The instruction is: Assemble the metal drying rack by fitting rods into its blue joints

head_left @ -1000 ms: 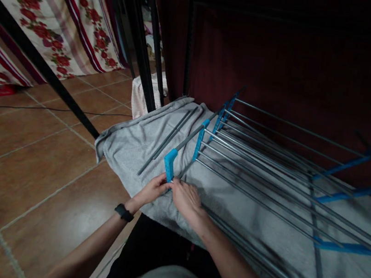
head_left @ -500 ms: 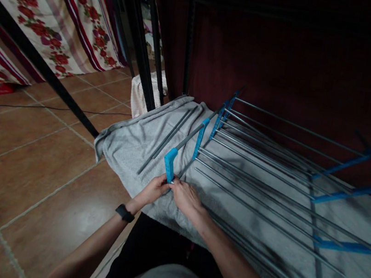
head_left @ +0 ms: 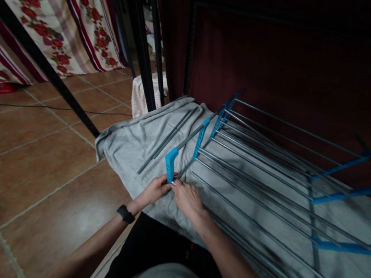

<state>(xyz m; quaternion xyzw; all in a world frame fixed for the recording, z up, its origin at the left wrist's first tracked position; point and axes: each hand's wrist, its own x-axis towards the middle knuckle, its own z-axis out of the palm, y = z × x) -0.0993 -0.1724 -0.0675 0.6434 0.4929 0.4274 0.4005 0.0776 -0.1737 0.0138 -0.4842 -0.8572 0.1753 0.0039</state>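
Observation:
A drying rack (head_left: 261, 145) of metal rods and blue plastic brackets lies on a grey blanket in front of me. My left hand (head_left: 157, 188) is closed around the lower end of its nearest blue bracket (head_left: 170, 164), which stands on a grey tube (head_left: 189, 138). Right beside it, my right hand (head_left: 188, 198) pinches the bright tip of a metal rod (head_left: 173, 183) against that bracket end. Most of this rod is hidden by my hand. Just right of my fingers, another metal rod (head_left: 259, 226) lies with its near end apart from the brackets.
Two loose grey tubes (head_left: 166, 141) lie on the grey blanket (head_left: 124, 148) to the left. More blue brackets (head_left: 350, 247) are at the rack's far right. Black metal posts (head_left: 141, 39) rise behind, beside a dark red panel (head_left: 286, 70). Tiled floor (head_left: 42, 182) lies left.
The loose rod right of my hands has shifted a little left and toward me. Both hands stay at the nearest bracket's lower end, nearly unmoved.

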